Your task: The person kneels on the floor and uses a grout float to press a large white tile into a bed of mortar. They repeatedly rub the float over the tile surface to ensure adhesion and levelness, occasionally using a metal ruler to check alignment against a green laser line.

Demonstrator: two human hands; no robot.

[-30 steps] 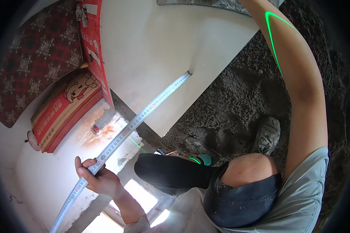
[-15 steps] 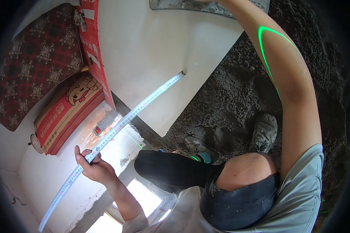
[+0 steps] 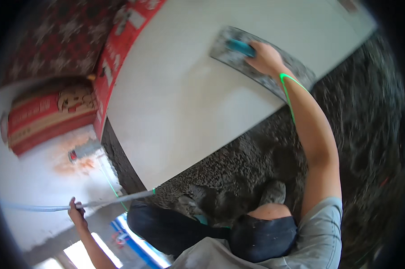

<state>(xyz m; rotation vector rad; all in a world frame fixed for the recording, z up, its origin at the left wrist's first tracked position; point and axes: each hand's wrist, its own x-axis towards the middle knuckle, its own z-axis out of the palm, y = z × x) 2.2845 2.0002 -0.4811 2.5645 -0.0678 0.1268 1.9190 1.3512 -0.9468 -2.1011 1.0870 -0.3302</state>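
My right hand is wrapped round the teal handle of a flat grey trowel, whose long blade lies over a large white tile, its right end reaching the tile's edge. My left hand pinches a measuring tape's pulled-out blade, which runs left across the white wall and right to near the tile's closest corner. The markings on the blade are blurred now. A case for the tape does not show.
Dark wet mortar spreads along the tile's right and near sides. A red-and-tan cardboard box, a red printed panel and dark patterned fabric stand at left. A blue-and-white strip lies by my knee. Green laser lines cross my forearm.
The tape's end has come off the tile's middle and swung toward its near corner. My right hand has come down from the top edge with the trowel, now fully in view.
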